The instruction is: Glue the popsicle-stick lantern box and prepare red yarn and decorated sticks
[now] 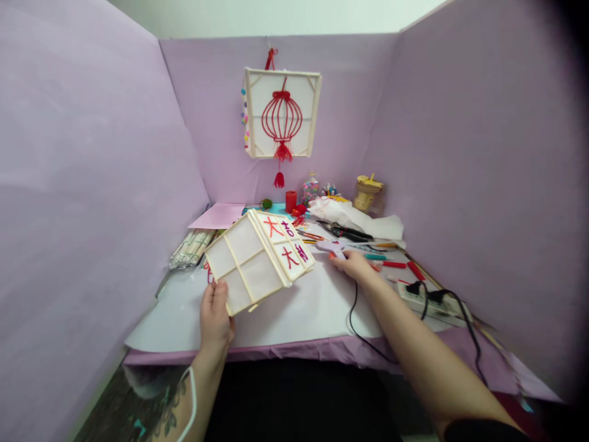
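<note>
Fingers of your left hand pinch the lower corner of the paper lantern, holding it tilted above the white sheet that covers the table. The face turned to you shows 4 panes, and the one beside it carries red characters. Lilac walls close the booth on 3 sides. Left of the lantern, a bundle of sticks and a pink paper lie by the wall. On the back wall hangs a finished lantern with a red tassel. Further right, your right hand lies on the glue gun; whether its fingers clasp it is unclear. A black cord runs off the table edge, near a power strip.
</note>
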Action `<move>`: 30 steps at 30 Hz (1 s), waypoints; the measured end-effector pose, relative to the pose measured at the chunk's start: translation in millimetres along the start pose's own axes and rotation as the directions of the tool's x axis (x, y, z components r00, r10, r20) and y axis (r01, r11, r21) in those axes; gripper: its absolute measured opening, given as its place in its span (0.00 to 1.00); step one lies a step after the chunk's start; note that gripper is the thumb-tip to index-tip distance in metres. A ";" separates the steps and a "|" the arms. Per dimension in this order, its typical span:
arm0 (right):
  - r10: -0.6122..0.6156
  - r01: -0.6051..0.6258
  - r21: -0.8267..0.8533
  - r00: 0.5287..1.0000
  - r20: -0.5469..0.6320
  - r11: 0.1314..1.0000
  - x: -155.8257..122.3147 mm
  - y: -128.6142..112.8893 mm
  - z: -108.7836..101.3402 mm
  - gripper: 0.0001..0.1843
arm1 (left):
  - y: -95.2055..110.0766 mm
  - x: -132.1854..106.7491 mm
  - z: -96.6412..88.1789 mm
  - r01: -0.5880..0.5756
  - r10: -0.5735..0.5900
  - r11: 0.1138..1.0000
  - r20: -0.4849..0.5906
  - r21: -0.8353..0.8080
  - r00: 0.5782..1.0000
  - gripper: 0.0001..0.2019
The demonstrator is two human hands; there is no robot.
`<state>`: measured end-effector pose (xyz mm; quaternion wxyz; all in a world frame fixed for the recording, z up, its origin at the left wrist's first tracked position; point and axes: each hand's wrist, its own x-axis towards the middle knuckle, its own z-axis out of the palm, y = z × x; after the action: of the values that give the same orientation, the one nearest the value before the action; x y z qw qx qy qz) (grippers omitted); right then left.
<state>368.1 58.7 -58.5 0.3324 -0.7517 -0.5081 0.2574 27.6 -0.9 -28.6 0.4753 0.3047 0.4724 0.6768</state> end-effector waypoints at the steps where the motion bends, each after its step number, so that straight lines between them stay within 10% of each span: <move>1: -0.014 0.014 0.038 1.000 0.002 0.999 -4.0 -2.2 -1.4 0.14 | -0.2 -0.4 0.5 0.003 -0.003 1.000 -0.005 -0.008 1.000 0.18; 16: -0.183 0.118 0.449 0.978 0.105 0.886 -42.3 -85.1 -44.7 0.20 | -10.5 -8.2 -0.5 -0.017 0.019 0.999 0.055 -0.028 0.998 0.18; 30: -0.369 0.331 0.201 0.906 0.205 0.922 -84.8 -169.2 -76.7 0.13 | -12.7 -21.4 9.0 0.015 -0.011 1.000 0.124 -0.027 0.992 0.21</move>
<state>293.7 5.5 124.0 0.3695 -0.5821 -0.6488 0.3221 47.6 -16.3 -36.4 0.5123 0.3366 0.4345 0.6599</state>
